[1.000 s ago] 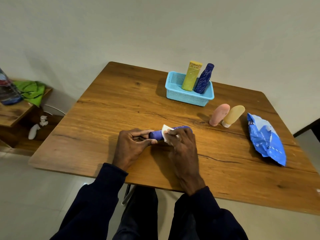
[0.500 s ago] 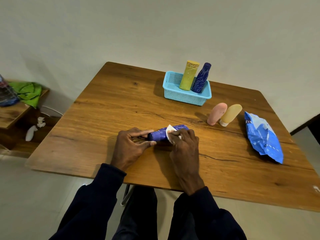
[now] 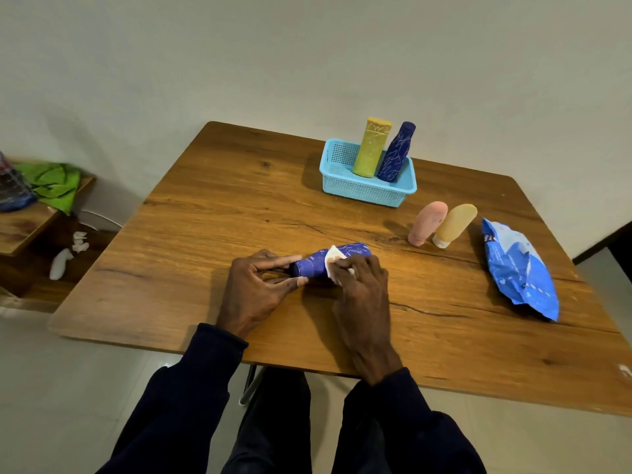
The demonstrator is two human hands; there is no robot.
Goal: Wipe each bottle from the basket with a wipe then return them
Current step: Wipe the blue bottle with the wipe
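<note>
Left hand point(image 3: 254, 290) pinches blue bottle point(image 3: 313, 265) at cap; right hand point(image 3: 362, 295) grips wipe point(image 3: 333, 260) on it.

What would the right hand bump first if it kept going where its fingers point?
The lying blue bottle under the right hand's wipe. Beyond it only table, then perhaps the basket; depth is unclear.

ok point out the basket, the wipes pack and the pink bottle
basket point(image 3: 365, 194), head view, front wall
wipes pack point(image 3: 519, 270), head view, middle of the blue wrapper
pink bottle point(image 3: 429, 222), head view, middle of its body
</note>
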